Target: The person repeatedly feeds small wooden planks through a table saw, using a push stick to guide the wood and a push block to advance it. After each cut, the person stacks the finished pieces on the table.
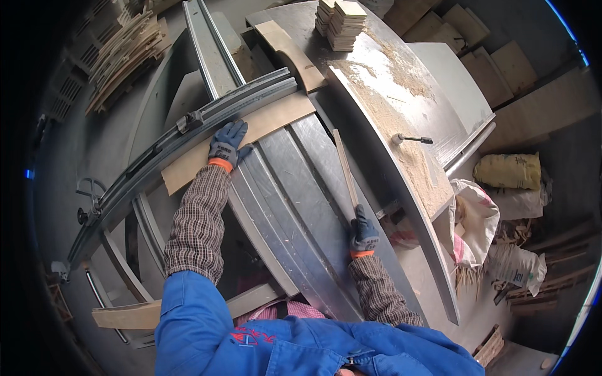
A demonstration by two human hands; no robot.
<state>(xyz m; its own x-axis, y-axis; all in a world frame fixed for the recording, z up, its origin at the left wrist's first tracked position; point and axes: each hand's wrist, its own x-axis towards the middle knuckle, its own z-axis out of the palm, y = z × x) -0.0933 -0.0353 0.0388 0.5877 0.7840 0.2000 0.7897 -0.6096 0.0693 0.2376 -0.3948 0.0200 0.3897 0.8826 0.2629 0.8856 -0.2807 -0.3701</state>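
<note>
My left hand [228, 145], in a grey-blue work glove with an orange cuff, lies with outstretched fingers on a long pale wooden board [276, 119]. That board lies across the sliding metal table [285, 164] of a table saw, along the metal fence [216, 117]. A thin wooden stick [345, 166] is gripped at its near end by my gloved right hand [364, 233], over the table's right side. The stick points away from me toward the board's right end. A curved wooden guard-like piece [290, 53] stands just beyond that end; no blade can be made out.
Right of the table runs a long rip fence [392, 163], with a sawdust-covered metal top [401, 81] beyond it. Stacked wooden pieces [343, 28] stand at the back. A white sack [473, 219] sits at the right, and a pile of wood strips [128, 53] at far left.
</note>
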